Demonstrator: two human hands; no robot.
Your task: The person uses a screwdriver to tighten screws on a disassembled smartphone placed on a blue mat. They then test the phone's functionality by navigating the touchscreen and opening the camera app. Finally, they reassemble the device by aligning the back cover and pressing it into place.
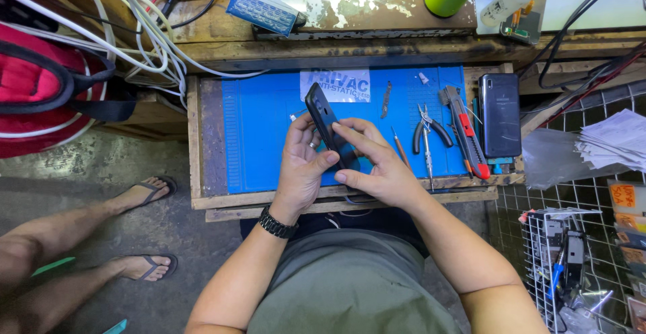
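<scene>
A dark smartphone is held tilted on edge above a blue work mat. My left hand grips its lower part, thumb pressed on the side; a ring shows on one finger and a black watch on the wrist. My right hand holds the phone's lower right side, fingertips on its face. Both hands hover over the front part of the mat.
On the mat lie pliers, a red utility knife, a thin probe, tweezers. A second dark phone rests at the right. White cables hang left. Another person's sandalled feet stand at left. A wire basket sits lower right.
</scene>
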